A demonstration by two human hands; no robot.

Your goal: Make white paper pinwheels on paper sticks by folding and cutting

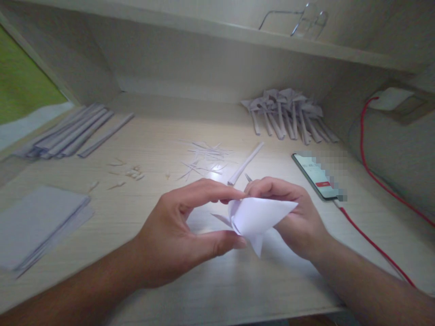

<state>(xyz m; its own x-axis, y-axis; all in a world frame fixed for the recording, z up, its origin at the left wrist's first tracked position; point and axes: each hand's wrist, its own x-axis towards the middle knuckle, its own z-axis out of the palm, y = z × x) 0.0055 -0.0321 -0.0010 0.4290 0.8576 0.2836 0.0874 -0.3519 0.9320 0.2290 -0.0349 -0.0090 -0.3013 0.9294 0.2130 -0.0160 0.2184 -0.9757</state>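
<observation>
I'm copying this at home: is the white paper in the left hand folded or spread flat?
Folded: the white paper in the left hand has pointed flaps jutting different ways.

There are two hands, one left hand point(173, 233) and one right hand point(304, 228), and one folded paper point(256, 217). Of rolled tubes, one single tube point(107, 135) lies at left, one middle tube point(246, 163), and one tube pile point(70, 131) of at least four. The flared paper pieces point(294, 113) overlap; I count about nine. Thin strips point(207, 151) and small pale bits point(134, 173) are many, not exactly countable. Also: one paper stack point(44, 222), one phone point(307, 171), two red cable lengths point(362, 136).
</observation>
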